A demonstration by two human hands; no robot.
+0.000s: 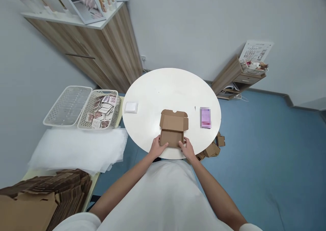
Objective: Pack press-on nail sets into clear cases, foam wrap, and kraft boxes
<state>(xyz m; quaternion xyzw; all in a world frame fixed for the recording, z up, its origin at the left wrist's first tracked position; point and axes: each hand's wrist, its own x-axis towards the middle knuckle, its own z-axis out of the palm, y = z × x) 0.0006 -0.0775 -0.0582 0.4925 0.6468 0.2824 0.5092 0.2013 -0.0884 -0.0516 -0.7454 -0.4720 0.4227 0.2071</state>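
A small brown cardboard box (172, 138) lies on the near part of the round white table (175, 88), its lid raised and leaning away from me. Nothing shows inside it. My left hand (157, 147) grips the box's left near corner, thumb over the front edge. At the right near corner, my right hand (187, 148) holds it the same way. Toward the table's left edge is a white wrapped packet (131, 107). On the right side lies a pink-purple item (205, 117), partly pixelated, with a tiny dark object (195, 108) beside it.
White baskets, one holding many packets (102, 110), stand at the left above white sheets (78, 148) and stacked flat cardboard (46, 197). Folded brown boxes (212, 150) are below the table's right edge. A wooden cabinet (84, 47) and a small shelf (239, 78) stand behind.
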